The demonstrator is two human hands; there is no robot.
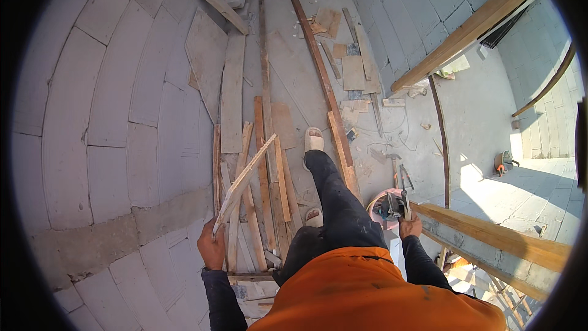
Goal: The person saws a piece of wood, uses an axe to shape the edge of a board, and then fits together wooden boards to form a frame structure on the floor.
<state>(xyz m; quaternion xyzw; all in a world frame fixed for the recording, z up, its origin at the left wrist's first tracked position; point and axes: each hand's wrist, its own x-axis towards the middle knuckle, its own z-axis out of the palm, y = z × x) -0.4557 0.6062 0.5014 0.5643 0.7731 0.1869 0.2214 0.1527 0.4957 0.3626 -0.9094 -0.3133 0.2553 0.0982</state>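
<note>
My left hand (212,246) is closed round the lower end of a narrow wooden board (244,182), which slants up and away over other lumber. On the other side, my right hand (410,227) is closed beside a pink bucket (373,203). A greyish, narrow tool-like piece (405,207) rises from its fingers; its kind cannot be made out. Dark items fill the bucket. Just beyond it are a hammer (395,168) and a plier-like tool with long handles (405,178).
Several loose planks (266,147) lie on the concrete floor around my feet. A long brown timber (313,55) runs ahead. Block walls (92,98) rise at left and right. Wooden beams (496,233) cross an opening at right. Plywood scraps (353,73) litter the floor.
</note>
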